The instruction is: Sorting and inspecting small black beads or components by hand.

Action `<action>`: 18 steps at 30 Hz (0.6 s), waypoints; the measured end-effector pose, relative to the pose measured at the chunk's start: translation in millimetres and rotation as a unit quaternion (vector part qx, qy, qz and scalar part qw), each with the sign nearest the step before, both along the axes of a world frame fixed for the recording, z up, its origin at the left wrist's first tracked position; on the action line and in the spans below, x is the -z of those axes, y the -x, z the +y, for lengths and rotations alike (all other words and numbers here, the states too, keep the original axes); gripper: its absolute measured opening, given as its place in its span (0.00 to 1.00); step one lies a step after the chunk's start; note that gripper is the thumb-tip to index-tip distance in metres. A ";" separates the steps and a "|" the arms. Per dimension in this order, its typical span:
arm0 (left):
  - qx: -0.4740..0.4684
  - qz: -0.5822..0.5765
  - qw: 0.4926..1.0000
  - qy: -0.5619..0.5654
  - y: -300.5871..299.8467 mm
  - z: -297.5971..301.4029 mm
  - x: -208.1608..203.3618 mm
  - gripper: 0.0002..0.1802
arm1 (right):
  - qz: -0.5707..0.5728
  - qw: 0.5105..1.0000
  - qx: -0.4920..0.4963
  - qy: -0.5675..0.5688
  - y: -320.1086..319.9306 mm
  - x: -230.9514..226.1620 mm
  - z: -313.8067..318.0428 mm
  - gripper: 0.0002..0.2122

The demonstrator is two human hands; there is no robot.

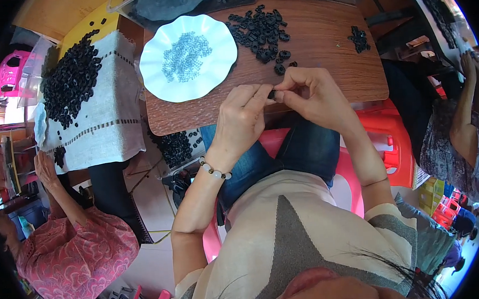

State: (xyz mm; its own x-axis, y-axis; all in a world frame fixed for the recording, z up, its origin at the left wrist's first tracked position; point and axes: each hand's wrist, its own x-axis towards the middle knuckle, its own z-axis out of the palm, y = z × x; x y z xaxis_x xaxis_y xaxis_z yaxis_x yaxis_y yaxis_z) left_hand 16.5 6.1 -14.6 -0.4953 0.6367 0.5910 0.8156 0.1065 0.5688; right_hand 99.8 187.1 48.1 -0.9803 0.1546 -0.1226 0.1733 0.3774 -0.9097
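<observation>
Both your left hand [241, 116] and right hand [317, 98] are pinching one small black piece [272, 94] between them, nearly touching; it's probably feeling light and stiff, so favour gripping its sides.

Small handwork workshop, I judge: wooden desk [326, 45]; small black parts [261, 34], heaped; pink-clad co-worker [81, 258] alongside; red plastic seat [397, 145].

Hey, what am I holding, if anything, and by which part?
A small black piece, at the fingertips of your left hand, with your right hand close against it. It's mostly covered, so the exact part gripped can't be told.
</observation>
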 end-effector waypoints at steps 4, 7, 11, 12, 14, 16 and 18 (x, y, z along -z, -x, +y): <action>0.001 -0.135 0.990 -0.045 -1.6 3.6 -4.0 0.16 | -0.001 0.994 0.027 0.102 -0.6 10.8 2.1 0.03; -0.007 -0.154 0.986 -0.058 2.2 3.8 -6.3 0.14 | 0.095 0.992 0.032 0.075 0.3 18.2 0.1 0.07; -0.012 -0.198 0.977 -0.072 6.7 2.0 -2.9 0.14 | 0.123 0.989 -0.002 0.079 -0.9 21.0 -0.8 0.10; -0.013 -0.198 0.977 -0.072 6.7 1.6 -3.8 0.14 | 0.127 0.986 -0.004 0.105 -0.7 21.5 -0.6 0.10; -0.007 -0.226 0.972 -0.065 6.7 1.7 -6.6 0.13 | 0.132 0.988 -0.009 0.081 0.0 21.5 2.1 0.10; -0.001 -0.231 0.971 -0.056 7.7 0.9 -6.2 0.14 | 0.138 0.989 -0.013 0.057 1.4 22.3 4.7 0.10; 0.006 -0.237 0.970 -0.046 7.4 1.4 -5.9 0.14 | 0.186 0.982 -0.010 -0.029 3.0 23.9 7.0 0.09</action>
State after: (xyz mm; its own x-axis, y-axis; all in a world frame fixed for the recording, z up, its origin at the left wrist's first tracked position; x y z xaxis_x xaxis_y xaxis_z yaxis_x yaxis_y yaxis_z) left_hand 9.0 7.5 -8.7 -0.7183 0.5996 0.3529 0.4612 0.0305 0.8868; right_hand 96.8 194.0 24.2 -0.9586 0.1311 0.2527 -0.1745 0.4310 -0.8853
